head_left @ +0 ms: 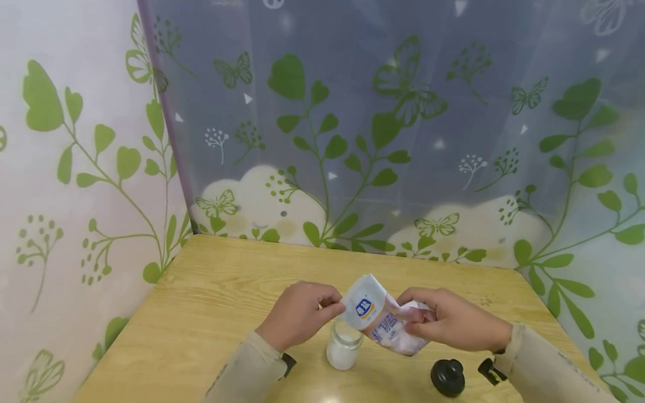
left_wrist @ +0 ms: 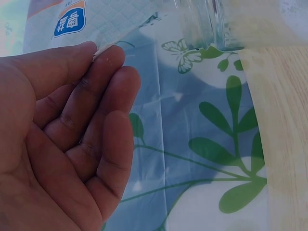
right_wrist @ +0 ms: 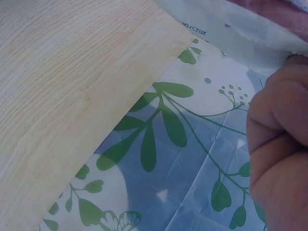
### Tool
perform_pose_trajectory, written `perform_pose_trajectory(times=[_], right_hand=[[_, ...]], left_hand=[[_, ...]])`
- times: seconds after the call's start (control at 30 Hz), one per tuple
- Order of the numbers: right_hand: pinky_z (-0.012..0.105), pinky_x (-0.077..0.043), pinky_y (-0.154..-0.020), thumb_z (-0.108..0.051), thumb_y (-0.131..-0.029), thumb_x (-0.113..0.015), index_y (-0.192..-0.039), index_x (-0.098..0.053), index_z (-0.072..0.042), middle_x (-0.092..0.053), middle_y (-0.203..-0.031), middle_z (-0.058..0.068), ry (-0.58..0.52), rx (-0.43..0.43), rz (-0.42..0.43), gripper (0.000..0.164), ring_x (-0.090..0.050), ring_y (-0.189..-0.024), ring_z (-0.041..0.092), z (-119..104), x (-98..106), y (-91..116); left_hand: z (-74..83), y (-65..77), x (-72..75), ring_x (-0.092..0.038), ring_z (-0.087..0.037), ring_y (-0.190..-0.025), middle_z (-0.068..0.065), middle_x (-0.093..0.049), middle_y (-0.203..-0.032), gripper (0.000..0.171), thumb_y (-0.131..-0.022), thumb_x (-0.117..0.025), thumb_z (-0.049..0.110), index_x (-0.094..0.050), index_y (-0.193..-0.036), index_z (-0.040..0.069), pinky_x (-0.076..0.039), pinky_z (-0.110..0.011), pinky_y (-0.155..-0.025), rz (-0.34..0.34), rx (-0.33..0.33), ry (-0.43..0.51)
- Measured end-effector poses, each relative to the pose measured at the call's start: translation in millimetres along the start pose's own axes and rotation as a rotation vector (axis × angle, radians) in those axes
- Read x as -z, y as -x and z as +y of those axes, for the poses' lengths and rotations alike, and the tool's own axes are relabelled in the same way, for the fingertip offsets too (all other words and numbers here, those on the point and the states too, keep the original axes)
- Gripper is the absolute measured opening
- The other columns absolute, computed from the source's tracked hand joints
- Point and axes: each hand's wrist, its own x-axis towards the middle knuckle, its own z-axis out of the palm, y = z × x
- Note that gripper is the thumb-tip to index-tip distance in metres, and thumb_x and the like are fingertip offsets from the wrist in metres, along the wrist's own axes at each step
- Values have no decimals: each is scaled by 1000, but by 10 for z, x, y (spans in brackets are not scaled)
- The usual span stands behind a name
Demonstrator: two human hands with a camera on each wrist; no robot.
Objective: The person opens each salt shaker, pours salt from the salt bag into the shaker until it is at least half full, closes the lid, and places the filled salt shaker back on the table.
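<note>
A soft white and purple salt bag (head_left: 364, 305) with a blue logo is held slantwise between both hands, over the rim of a glass jar (head_left: 344, 352) that has white contents. My left hand (head_left: 299, 312) pinches a corner of the bag between thumb and index finger; in the left wrist view that corner sits at the fingertips (left_wrist: 109, 54). The bag's lower right part is gripped by my right hand (head_left: 448, 318), its fingers curled round the crumpled film. At the right edge of the right wrist view only part of that hand (right_wrist: 281, 130) shows, under the bag (right_wrist: 231, 33).
A black lid with a knob (head_left: 447, 378) lies on the wooden table (head_left: 211, 319), right of the jar and below the right hand. Curtains with a leaf and butterfly print (head_left: 322, 112) stand close behind the table and on both sides.
</note>
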Motion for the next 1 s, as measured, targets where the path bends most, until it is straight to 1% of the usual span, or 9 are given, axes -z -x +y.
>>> perform_pose_trajectory(times=[0.07,0.13,0.37,0.6,0.7,0.77,0.83,0.93,1.0], right_hand=[[24,-46,-53,-21,-103,-67,-130,-60,-12,-67,-86,1,7,-1,2,30,-40,-55,0,-2,2,-2],[23,-46,-53,-21,-103,-67,-130,-60,-12,-68,-87,1,4,-8,3,30,-41,-56,0,-5,1,-2],[28,-53,-59,-14,-103,-65,-130,-59,-5,-71,-97,10,-62,-12,-4,29,-49,-59,4,-32,0,18],[29,-55,-61,-14,-103,-65,-131,-58,-6,-72,-104,10,-69,-28,-5,30,-53,-60,5,-19,-4,34],[28,-54,-60,-14,-103,-66,-131,-59,-6,-73,-103,9,-66,-27,-6,30,-50,-58,4,-9,-12,36],[27,-53,-58,-14,-103,-66,-130,-59,-6,-72,-97,8,-61,-24,-6,30,-47,-56,3,-7,-15,35],[26,-52,-57,-14,-103,-66,-130,-59,-6,-72,-94,7,-54,-18,-3,30,-45,-54,2,-10,-16,34],[24,-48,-53,-16,-102,-67,-130,-59,-8,-68,-83,2,-19,-15,3,30,-41,-52,1,-21,-9,24],[23,-45,-52,-17,-102,-67,-129,-60,-9,-65,-81,0,0,-13,5,29,-39,-51,1,-30,-3,14]], left_hand=[[0,-1,4,-57,1,-68,19,-68,-79,10,-98,-73,29,-77,-92,23,-49,-24,-64,3,-3,-6],[-3,-1,6,-57,1,-68,19,-68,-79,10,-98,-73,29,-77,-91,24,-48,-24,-64,5,-3,-8],[0,-3,3,-57,1,-67,19,-68,-80,9,-98,-73,29,-77,-91,24,-49,-24,-64,2,-4,5],[1,5,-15,-56,1,-67,19,-68,-79,9,-97,-74,29,-77,-91,24,-48,-24,-63,1,-7,3],[-1,7,-22,-57,1,-67,19,-68,-80,9,-98,-73,29,-77,-92,24,-48,-24,-63,-5,-5,8],[-3,4,-24,-57,1,-68,19,-68,-80,9,-98,-73,29,-77,-93,23,-49,-24,-64,-8,-5,9],[-2,0,-22,-58,1,-68,19,-69,-80,9,-98,-73,29,-77,-93,23,-49,-24,-64,-11,-5,8],[2,-5,-13,-58,1,-68,18,-69,-80,10,-98,-73,29,-77,-93,23,-49,-24,-64,-9,-1,4],[6,-6,-7,-58,1,-68,18,-69,-81,10,-98,-73,30,-77,-93,23,-49,-24,-64,-7,2,-2]])
